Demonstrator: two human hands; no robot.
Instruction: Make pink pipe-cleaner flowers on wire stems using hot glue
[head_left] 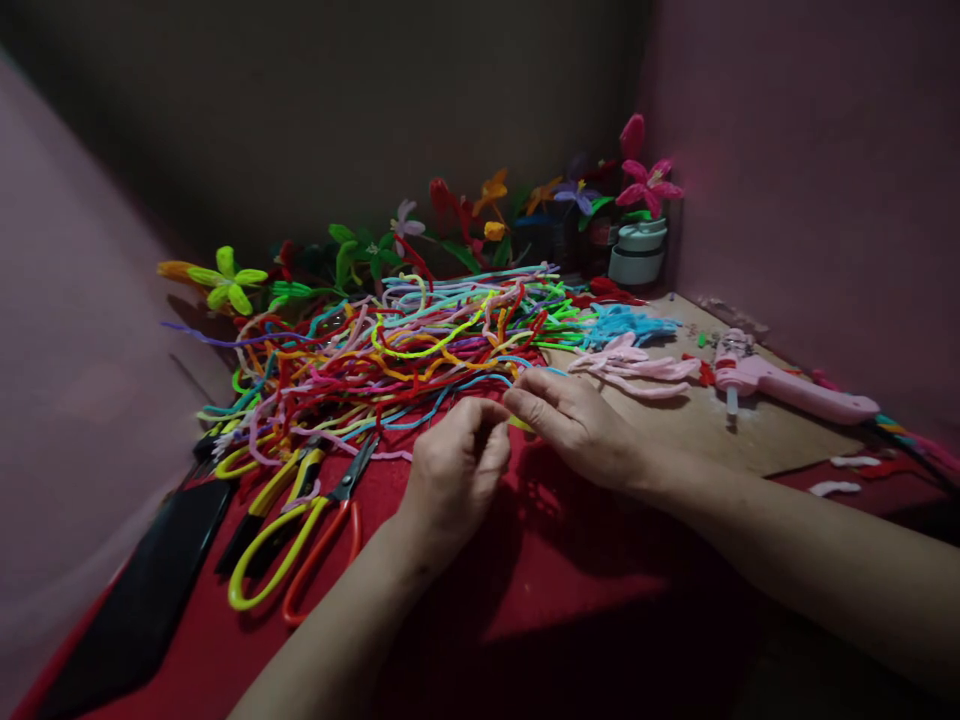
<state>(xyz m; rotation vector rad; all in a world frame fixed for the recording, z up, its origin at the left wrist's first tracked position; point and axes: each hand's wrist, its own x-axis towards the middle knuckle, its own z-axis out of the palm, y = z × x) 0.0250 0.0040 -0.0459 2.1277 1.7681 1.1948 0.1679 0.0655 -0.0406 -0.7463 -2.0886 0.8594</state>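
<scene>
My left hand (pixel 461 455) and my right hand (pixel 581 425) are close together above the red cloth, fingertips almost touching. Both are closed in a pinch. A short stretch of yellow pipe cleaner (pixel 520 424) shows between them, and the fingers hide the rest. Just beyond the hands lies a tangled heap of colourful pipe cleaners (pixel 420 350). Scissors (pixel 330 520) with one yellow and one red handle rest left of my left hand, beside yellow-and-black pliers (pixel 281 490). Bent pink pipe cleaner pieces (pixel 637 370) lie past my right hand.
A pink glue gun (pixel 795 385) sits on a brown board (pixel 750 440) at the right, near blue pieces (pixel 630 325). Pipe cleaner flowers (pixel 227 280) line the back, close to a pale lidded cup (pixel 637 255). A dark flat object (pixel 142 600) lies left. Walls enclose both sides.
</scene>
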